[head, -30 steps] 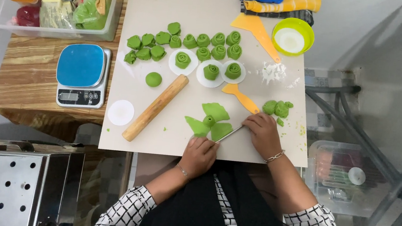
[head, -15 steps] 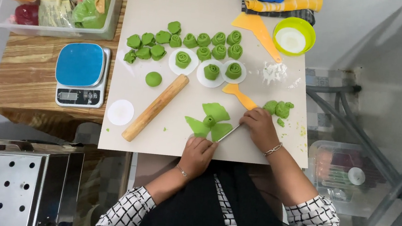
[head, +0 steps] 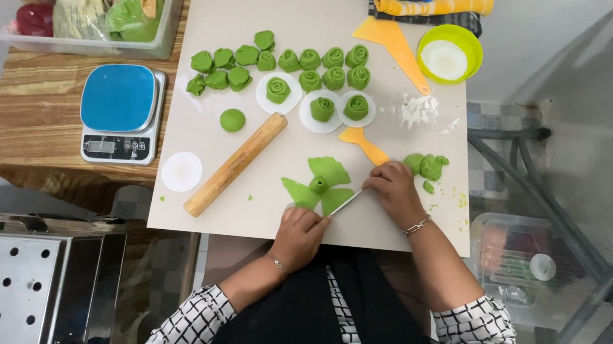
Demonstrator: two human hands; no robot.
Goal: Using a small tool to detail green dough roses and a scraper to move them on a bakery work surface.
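The right hand has edged left, gripping a knife; the left hand presses green dough.

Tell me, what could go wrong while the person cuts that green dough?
The left hand rests right beside the knife that the right hand holds, so a slip might nick a finger. The thin green dough petals look soft and could tear or stick to the board. The rolling pin lies loose nearby and might roll if bumped.
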